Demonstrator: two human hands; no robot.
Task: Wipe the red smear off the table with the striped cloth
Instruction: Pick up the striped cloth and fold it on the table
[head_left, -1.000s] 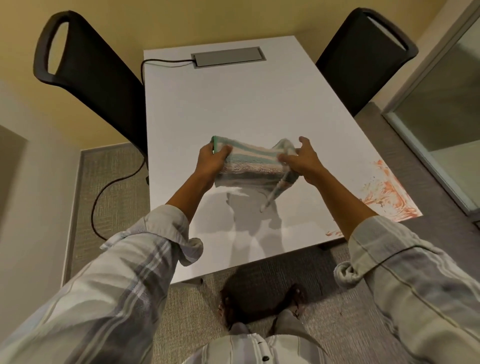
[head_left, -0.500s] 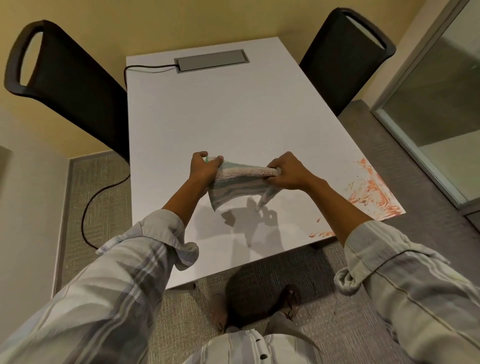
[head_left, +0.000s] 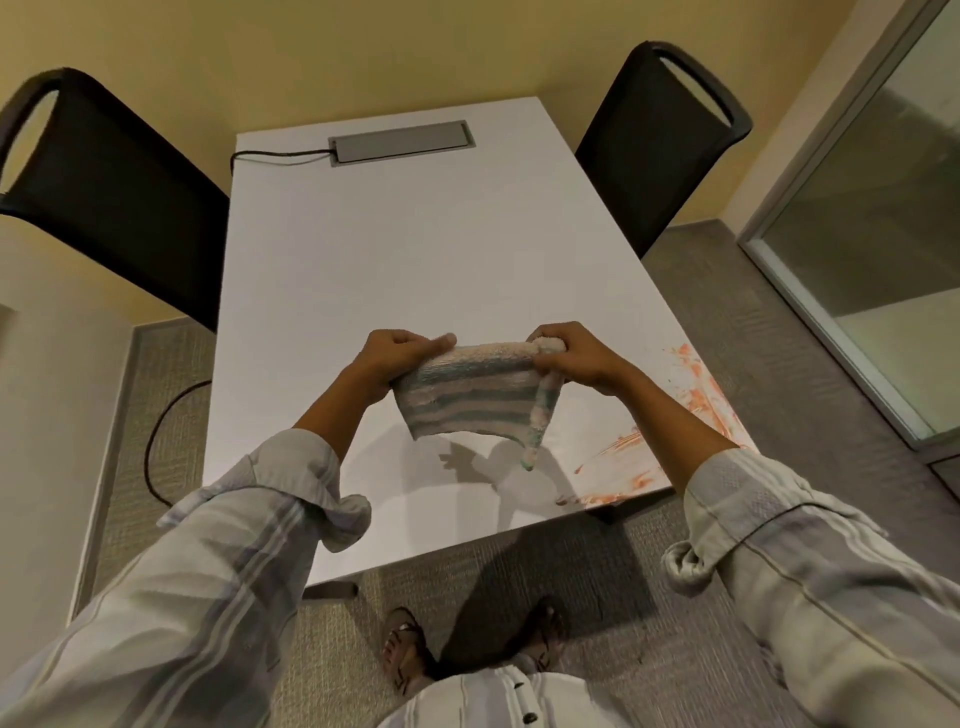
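I hold the striped cloth, teal and white bands, up in the air above the white table. My left hand grips its left top corner and my right hand grips its right top corner. The cloth hangs folded over between them, with one corner dangling lower at the right. The red smear spreads over the table's near right corner, to the right of the cloth and partly behind my right forearm. More red streaks run along the front edge there.
Two black chairs stand at the table, one on the left and one at the back right. A grey cable box is set in the far end, with a black cable looping down to the carpet. Glass wall on the right.
Both hands have folded the cloth over and turned it, so its stripes now hang flat towards me. The hands stay over the table's middle, a little nearer the front edge.
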